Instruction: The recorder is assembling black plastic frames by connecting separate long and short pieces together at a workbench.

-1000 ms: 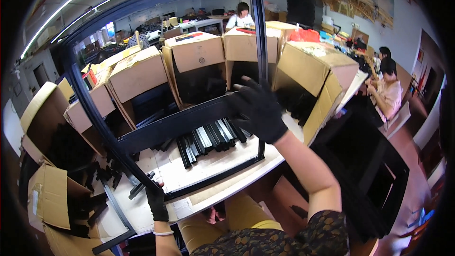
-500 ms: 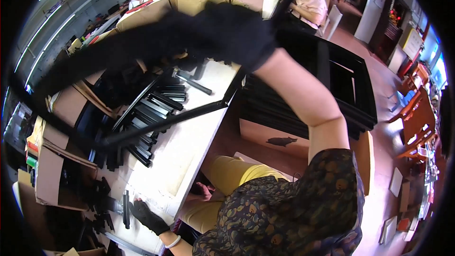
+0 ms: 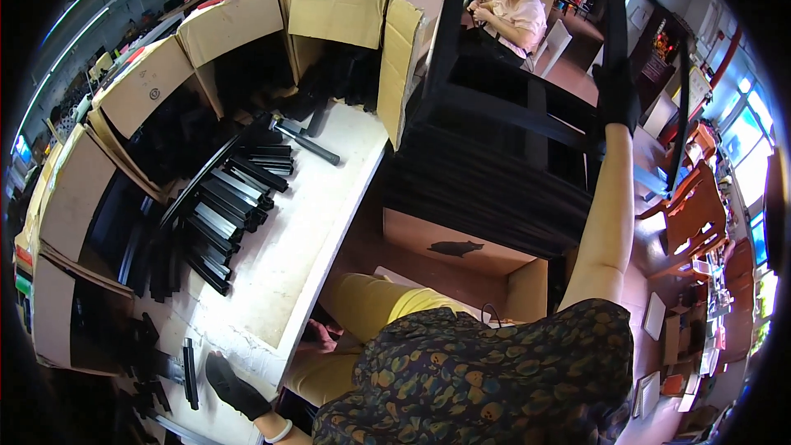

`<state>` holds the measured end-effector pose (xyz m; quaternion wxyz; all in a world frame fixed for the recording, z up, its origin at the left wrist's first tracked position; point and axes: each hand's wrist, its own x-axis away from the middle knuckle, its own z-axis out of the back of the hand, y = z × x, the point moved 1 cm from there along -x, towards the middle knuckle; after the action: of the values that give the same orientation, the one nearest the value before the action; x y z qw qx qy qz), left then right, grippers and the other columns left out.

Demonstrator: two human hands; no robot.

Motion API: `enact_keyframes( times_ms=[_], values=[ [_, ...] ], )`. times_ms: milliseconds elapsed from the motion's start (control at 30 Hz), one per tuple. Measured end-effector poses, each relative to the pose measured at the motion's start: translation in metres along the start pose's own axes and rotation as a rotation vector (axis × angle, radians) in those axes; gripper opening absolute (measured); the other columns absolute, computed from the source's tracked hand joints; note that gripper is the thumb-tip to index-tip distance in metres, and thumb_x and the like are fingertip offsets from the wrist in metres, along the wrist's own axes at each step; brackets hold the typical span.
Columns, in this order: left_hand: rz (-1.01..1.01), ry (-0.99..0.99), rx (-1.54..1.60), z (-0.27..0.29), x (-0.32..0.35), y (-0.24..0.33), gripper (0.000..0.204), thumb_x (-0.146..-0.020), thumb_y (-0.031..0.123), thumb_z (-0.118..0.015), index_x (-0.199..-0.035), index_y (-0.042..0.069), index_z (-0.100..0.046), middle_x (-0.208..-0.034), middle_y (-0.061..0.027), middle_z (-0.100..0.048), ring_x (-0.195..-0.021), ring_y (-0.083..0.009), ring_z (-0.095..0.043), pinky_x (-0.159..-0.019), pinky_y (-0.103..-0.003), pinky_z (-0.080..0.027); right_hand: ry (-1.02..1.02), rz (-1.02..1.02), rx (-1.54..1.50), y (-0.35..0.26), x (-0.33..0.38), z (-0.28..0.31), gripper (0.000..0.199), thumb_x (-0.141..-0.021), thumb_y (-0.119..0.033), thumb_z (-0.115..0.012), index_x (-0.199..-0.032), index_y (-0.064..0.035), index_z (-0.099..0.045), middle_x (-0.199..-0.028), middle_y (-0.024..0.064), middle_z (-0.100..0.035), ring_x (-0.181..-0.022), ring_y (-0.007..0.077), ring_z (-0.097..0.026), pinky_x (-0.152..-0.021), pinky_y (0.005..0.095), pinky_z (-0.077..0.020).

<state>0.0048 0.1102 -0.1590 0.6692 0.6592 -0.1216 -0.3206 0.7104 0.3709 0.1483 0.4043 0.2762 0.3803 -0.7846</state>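
Short bar (image 3: 190,373): near left, on white table (image 3: 284,276).
Left hand (image 3: 236,387): gloved, just right of bar; fingers loosely extended, nothing held.
Black strips (image 3: 221,213): laid mid-table.
Hammer (image 3: 311,145): far end, right of strips.
Stacked frames (image 3: 486,181): right of table.
Black frame (image 3: 615,25): raised, far right.
Right hand (image 3: 616,97): gloved, grasping that frame's bar.

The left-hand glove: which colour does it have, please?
The left-hand glove is black, shown best in the head view.

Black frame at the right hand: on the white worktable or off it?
Off: the right hand grips the black frame beyond the white worktable. Contact with the stacked frames: cannot tell.
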Motion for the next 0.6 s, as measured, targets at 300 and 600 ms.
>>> enact_keyframes(
  times_ms=[300, 600],
  values=[
    [0.058, 0.032, -0.014, -0.001, 0.001, 0.003, 0.027, -0.096, 0.008, -0.052, -0.120, -0.004, -0.055, -0.116, -0.0111, -0.060, -0.109, -0.0194, -0.056, -0.099, -0.030, -0.042, -0.401, -0.144, 0.186, 0.060, 0.038, -0.138, 0.074, -0.078, -0.049, -0.059, -0.136, -0.0076, -0.042, -0.119, 0.0244, -0.061, -0.111, 0.0400, -0.059, -0.092, 0.0479, -0.0476],
    [0.042, 0.011, -0.221, -0.003, 0.002, 0.014, 0.028, -0.096, 0.009, -0.051, -0.119, -0.006, -0.055, -0.116, -0.0117, -0.060, -0.109, -0.0201, -0.056, -0.099, -0.030, -0.043, -0.738, -0.340, 0.306, 0.056, 0.068, -0.189, 0.062, -0.076, -0.044, -0.062, -0.130, -0.0141, -0.054, -0.130, 0.0161, -0.057, -0.118, 0.0340, -0.056, -0.097, 0.0452, -0.0457]
  ],
)
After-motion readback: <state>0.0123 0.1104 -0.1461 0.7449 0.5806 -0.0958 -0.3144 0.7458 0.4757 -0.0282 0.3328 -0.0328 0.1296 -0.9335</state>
